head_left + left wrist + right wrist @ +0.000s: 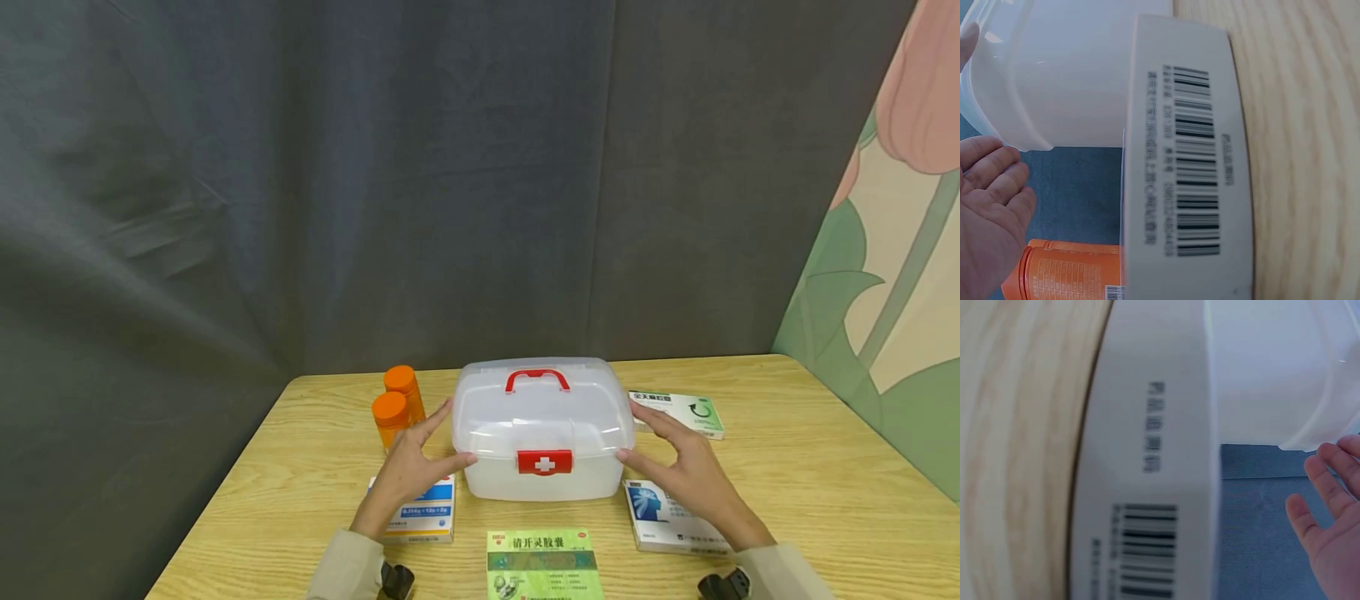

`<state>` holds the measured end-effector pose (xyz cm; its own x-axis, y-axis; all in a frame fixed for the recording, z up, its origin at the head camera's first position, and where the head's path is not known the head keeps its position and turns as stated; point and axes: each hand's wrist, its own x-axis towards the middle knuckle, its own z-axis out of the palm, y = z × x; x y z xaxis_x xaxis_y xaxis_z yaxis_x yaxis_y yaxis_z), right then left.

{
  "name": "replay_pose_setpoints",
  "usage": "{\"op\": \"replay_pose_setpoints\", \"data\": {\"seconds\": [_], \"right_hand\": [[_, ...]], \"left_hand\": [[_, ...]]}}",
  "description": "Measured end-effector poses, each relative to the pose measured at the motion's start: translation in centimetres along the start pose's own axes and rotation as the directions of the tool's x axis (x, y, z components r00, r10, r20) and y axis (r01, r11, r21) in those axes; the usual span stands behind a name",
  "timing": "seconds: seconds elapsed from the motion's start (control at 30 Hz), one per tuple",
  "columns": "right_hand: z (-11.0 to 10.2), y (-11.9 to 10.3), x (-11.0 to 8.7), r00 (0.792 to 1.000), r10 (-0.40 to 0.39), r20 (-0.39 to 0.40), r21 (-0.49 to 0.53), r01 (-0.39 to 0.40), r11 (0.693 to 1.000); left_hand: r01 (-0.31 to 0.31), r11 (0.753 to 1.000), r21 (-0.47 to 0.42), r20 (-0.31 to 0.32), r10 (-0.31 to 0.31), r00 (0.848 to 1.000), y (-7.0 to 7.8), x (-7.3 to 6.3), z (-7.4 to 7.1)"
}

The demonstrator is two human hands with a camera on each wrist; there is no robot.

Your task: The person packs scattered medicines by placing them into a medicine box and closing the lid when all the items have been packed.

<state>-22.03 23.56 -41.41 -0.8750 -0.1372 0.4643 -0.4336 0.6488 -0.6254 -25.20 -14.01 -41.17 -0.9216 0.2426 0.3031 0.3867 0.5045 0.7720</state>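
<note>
A translucent white first-aid box (543, 417) with a red handle and a red cross latch stands on the table, its lid down. In the head view my left hand (408, 471) is at its left side, thumb by the front corner and fingers along the side. Opposite, my right hand (686, 475) is at the right side in a like pose. Both wrist views show the fingers extended, some at the rim of the lid; whether they press on it I cannot tell. A blue-and-white medicine box (423, 512) lies under my left hand, a white medicine box (667, 521) under my right.
Two orange-capped bottles (392, 414) stand left of the first-aid box. A green medicine box (543, 567) lies in front of it, and a white-and-green medicine box (686, 414) lies at its right. A dark curtain (450, 183) hangs behind the wooden table (795, 433).
</note>
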Motion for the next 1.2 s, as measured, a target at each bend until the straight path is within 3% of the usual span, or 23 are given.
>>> {"op": "replay_pose_setpoints", "data": {"seconds": [0.6, 1.2], "right_hand": [[0.16, 0.18, 0.04, 1.000, 0.024, -0.016, -0.029, -0.024, 0.999], [-0.07, -0.44, 0.13, 1.000, -0.003, -0.011, -0.047, 0.002, 0.999]], "left_hand": [[0.015, 1.000, -0.016, -0.009, -0.015, 1.000, 0.07, 0.16, 0.18], [0.014, 0.999, -0.031, 0.008, -0.014, 1.000, -0.17, 0.30, 0.13]]}}
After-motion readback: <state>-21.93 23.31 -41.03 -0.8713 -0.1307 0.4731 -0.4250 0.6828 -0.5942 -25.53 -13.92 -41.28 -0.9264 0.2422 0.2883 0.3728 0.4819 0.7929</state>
